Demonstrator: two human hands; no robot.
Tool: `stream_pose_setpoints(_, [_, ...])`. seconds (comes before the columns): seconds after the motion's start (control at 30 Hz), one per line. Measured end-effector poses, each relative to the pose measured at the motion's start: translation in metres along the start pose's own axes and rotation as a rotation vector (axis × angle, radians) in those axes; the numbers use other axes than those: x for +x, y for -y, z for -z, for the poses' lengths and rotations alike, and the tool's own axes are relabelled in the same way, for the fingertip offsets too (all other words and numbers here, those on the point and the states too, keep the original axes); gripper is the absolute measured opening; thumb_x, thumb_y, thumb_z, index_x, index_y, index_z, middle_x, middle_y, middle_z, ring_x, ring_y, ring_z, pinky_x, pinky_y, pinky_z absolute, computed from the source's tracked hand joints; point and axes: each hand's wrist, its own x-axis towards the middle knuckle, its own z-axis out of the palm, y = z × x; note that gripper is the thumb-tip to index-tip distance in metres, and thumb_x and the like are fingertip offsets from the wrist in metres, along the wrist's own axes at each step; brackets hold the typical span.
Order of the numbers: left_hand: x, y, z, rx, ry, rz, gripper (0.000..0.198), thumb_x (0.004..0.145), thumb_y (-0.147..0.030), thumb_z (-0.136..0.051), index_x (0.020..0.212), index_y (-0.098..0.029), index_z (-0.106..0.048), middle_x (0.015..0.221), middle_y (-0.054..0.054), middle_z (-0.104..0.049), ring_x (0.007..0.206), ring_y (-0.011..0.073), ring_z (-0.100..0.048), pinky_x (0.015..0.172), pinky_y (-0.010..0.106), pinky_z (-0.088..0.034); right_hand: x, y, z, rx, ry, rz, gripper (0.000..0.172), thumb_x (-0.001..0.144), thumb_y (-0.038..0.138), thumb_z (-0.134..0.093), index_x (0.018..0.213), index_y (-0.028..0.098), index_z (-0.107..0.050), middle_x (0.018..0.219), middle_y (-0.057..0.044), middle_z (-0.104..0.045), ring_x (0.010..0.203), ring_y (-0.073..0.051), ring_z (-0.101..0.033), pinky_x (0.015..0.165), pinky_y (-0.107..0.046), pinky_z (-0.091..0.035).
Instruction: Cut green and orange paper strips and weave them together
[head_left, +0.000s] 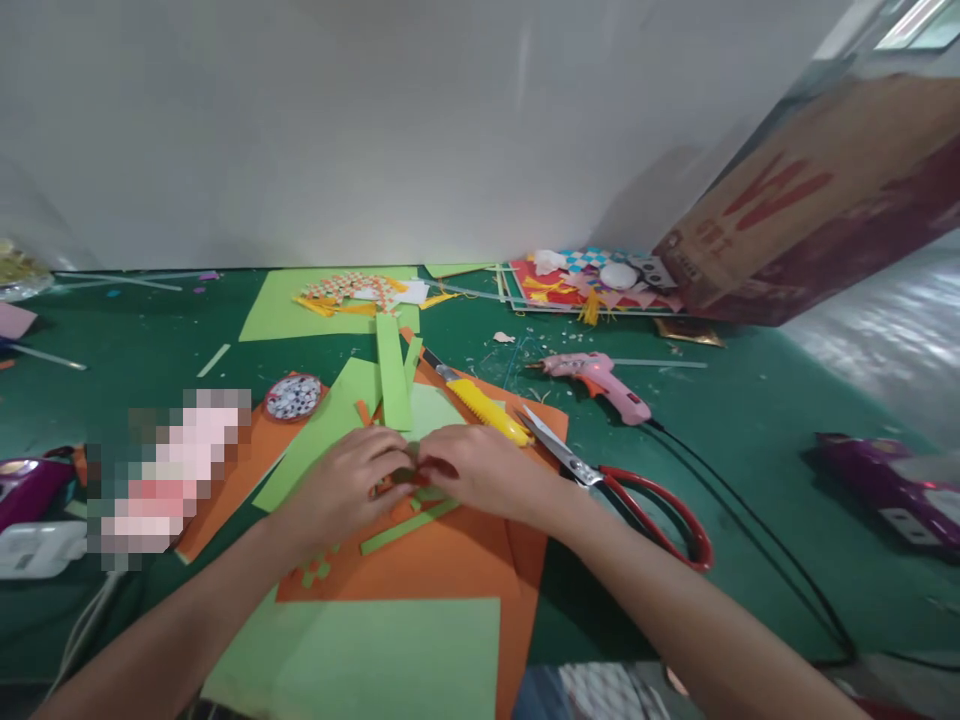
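Observation:
My left hand and my right hand meet over the orange paper. Their fingertips are pinched together around small orange and green paper strips, mostly hidden by the fingers. Just below lies a loose green paper strip, with a small green woven paper piece to its left. Beyond my fingers, a wider green strip points away from me. A yellow utility knife with its blade out lies beside my right hand, and red-handled scissors rest partly open to its right.
A pink glue gun with a black cord lies at right, near a purple device. A paper bag leans behind. A round tin of googly eyes, a blurred-out object and a white plug are at left.

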Motion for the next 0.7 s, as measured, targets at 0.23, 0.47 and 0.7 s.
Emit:
stream_pose_setpoints(0.23, [-0.001, -0.001, 0.001, 0.008, 0.064, 0.028, 0.018, 0.092, -0.030, -0.051, 0.091, -0.017, -0.063, 0.098, 0.008, -0.065, 0.096, 0.0215, -0.058, 0.087, 0.037, -0.045, 0.001, 0.002, 0.002, 0.052, 0.043, -0.034, 0.012, 0.084, 0.015, -0.053, 0.087, 0.017, -0.065, 0.085, -0.005, -0.070, 0.078, -0.016, -0.061, 0.060, -0.024, -0.032])
stream_pose_setpoints(0.47, [0.001, -0.003, 0.003, 0.052, 0.039, -0.001, 0.019, 0.093, -0.022, -0.047, 0.087, -0.015, -0.064, 0.093, 0.008, -0.066, 0.090, 0.0204, -0.058, 0.081, 0.034, -0.046, 0.000, 0.002, -0.003, 0.021, 0.035, 0.007, 0.013, 0.082, 0.011, -0.052, 0.085, 0.017, -0.063, 0.088, -0.007, -0.070, 0.080, -0.018, -0.060, 0.060, -0.024, -0.032])
stream_pose_setpoints(0.7, [-0.001, -0.002, 0.002, 0.062, 0.010, -0.008, 0.015, 0.091, -0.020, -0.048, 0.089, -0.016, -0.063, 0.091, 0.007, -0.066, 0.087, 0.0205, -0.059, 0.080, 0.034, -0.047, -0.002, 0.015, 0.009, 0.036, -0.001, 0.010, 0.016, 0.083, 0.010, -0.050, 0.078, 0.015, -0.064, 0.079, -0.007, -0.068, 0.073, -0.016, -0.059, 0.060, -0.026, -0.034])
